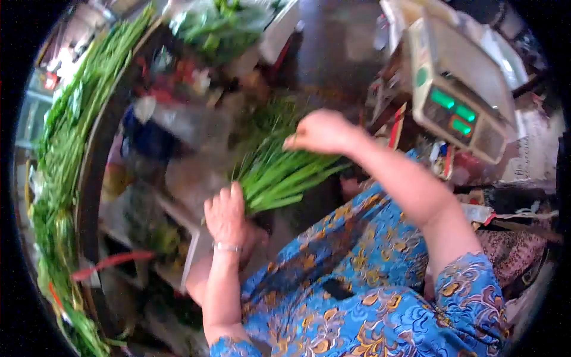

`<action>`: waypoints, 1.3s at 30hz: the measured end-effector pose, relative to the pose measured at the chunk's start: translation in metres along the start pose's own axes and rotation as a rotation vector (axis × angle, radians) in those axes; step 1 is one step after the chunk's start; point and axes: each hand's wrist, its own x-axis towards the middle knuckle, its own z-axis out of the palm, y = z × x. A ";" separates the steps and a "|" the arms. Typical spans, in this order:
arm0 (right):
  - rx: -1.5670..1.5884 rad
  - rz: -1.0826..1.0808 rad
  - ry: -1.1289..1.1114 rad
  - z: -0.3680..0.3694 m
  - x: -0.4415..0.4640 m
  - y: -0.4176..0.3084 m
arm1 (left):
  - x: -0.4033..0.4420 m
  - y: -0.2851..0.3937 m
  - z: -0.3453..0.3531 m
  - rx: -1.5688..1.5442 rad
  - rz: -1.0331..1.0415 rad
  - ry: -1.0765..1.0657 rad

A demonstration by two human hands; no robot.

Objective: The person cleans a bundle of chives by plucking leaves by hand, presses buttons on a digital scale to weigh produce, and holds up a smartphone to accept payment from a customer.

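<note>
A bunch of long green leafy stalks [282, 181], possibly chives, spreads out in front of my lap. My left hand [225, 211] is closed round the bunch at its left end, and a bracelet circles that wrist. Above the stalks' right part, my right hand [324, 134] is closed with thumb and fingertips pinched together. Whatever lies between those fingertips is too small and blurred to make out. Loose thin greens [270, 122] lie in a blurred heap just beyond the bunch.
A scale [470, 77] with lit green digits stands at the upper right. Long greens [77, 137] are piled along a dark-edged counter on the left. Bagged greens [220, 30] sit at the top. A red strip-like object [113, 265] juts out at the lower left.
</note>
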 end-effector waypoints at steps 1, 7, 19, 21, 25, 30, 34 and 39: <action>-0.008 0.050 0.003 0.004 -0.004 -0.006 | 0.001 -0.001 0.004 0.022 -0.002 0.011; 0.223 -0.133 0.018 0.036 0.002 -0.010 | -0.001 0.005 0.001 0.011 -0.046 0.040; 0.180 -0.376 0.421 0.025 -0.011 -0.025 | -0.003 0.001 0.006 -0.059 -0.061 0.082; 0.242 -0.464 0.340 0.025 -0.009 -0.030 | -0.002 0.003 0.012 -0.019 -0.061 0.071; 0.249 -0.490 0.325 0.021 -0.003 -0.021 | 0.000 0.008 0.010 -0.048 -0.039 0.027; 0.762 -0.373 0.121 0.011 -0.013 -0.028 | 0.002 0.012 0.008 -0.046 -0.018 0.035; 0.801 -0.423 0.103 0.020 -0.009 -0.026 | 0.005 0.011 0.008 -0.029 0.030 0.029; 0.853 -0.285 0.106 0.010 -0.012 -0.036 | 0.007 0.017 -0.001 -0.096 0.003 -0.038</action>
